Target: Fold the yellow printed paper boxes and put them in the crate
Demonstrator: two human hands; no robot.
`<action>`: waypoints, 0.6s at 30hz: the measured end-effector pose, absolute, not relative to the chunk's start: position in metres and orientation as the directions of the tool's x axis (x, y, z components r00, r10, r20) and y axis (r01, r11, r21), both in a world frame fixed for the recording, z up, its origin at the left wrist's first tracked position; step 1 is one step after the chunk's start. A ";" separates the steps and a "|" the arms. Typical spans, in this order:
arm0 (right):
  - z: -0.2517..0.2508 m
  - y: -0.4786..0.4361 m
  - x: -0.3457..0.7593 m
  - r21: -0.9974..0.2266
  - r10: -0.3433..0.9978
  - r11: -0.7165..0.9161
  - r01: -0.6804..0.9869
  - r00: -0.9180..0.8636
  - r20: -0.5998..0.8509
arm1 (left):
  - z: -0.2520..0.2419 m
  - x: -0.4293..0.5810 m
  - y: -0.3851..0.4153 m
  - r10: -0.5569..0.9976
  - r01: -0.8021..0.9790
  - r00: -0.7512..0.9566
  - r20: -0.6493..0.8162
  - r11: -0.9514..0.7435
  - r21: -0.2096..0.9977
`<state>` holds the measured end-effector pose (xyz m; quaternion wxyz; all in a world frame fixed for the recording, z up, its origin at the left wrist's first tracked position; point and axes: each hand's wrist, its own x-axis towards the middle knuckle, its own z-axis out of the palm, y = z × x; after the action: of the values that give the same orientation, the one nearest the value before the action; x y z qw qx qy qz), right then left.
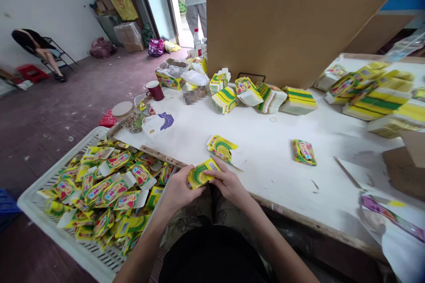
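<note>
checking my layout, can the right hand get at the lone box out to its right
Probably yes: nothing seems to stand between the right hand and the lone box on the table, though that hand would likely have to release the carton first.

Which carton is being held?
The carton between the left hand and right hand, barcode showing. The other cartons rest on the table or in the crate.
</note>
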<state>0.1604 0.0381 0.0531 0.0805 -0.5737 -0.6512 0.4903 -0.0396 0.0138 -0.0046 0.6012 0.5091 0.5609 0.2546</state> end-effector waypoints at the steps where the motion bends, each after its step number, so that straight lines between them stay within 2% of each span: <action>1: 0.056 0.043 0.164 -0.729 0.797 -0.144 0.669 -0.358 -0.487 | -0.005 -0.043 0.016 0.874 0.254 0.249 -0.416 0.356 0.899; 4: 0.064 0.054 0.166 -0.703 0.733 -0.185 0.687 -0.379 -0.564 | -0.004 -0.047 0.021 0.874 0.197 0.255 -0.414 0.372 0.907; 6: 0.065 0.055 0.162 -0.685 0.747 -0.218 0.695 -0.333 -0.576 | -0.002 -0.043 0.020 0.877 0.134 0.234 -0.419 0.398 0.908; 8: 0.061 0.051 0.154 -0.716 0.791 -0.274 0.642 -0.273 -0.547 | 0.001 -0.037 0.016 0.874 0.053 0.197 -0.444 0.442 0.895; 11: 0.049 0.046 0.151 -0.781 0.841 -0.359 0.511 -0.186 -0.509 | -0.001 -0.032 0.006 0.843 -0.207 0.049 -0.536 0.534 0.820; 12: 0.045 0.046 0.153 -0.747 0.855 -0.358 0.561 -0.125 -0.503 | -0.004 -0.034 0.003 0.816 -0.318 -0.031 -0.577 0.539 0.780; 13: 0.041 0.048 0.158 -0.665 0.870 -0.342 0.664 -0.044 -0.492 | -0.007 -0.037 0.000 0.778 -0.422 -0.117 -0.617 0.523 0.740; 15: 0.035 0.055 0.169 -0.385 0.893 -0.303 0.872 0.119 -0.433 | -0.016 -0.044 -0.004 0.669 -0.596 -0.254 -0.699 0.461 0.658; 17: 0.029 0.063 0.180 -0.158 0.900 -0.291 0.944 0.215 -0.378 | -0.022 -0.049 -0.007 0.555 -0.728 -0.278 -0.784 0.411 0.549; 18: 0.027 0.065 0.184 -0.113 0.897 -0.295 0.949 0.234 -0.376 | -0.023 -0.049 -0.008 0.513 -0.777 -0.250 -0.821 0.399 0.486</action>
<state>0.1839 0.0654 0.0273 -0.0694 -0.7824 -0.5897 0.1879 -0.0487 -0.0083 -0.0234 0.6016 -0.1136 0.5811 0.5362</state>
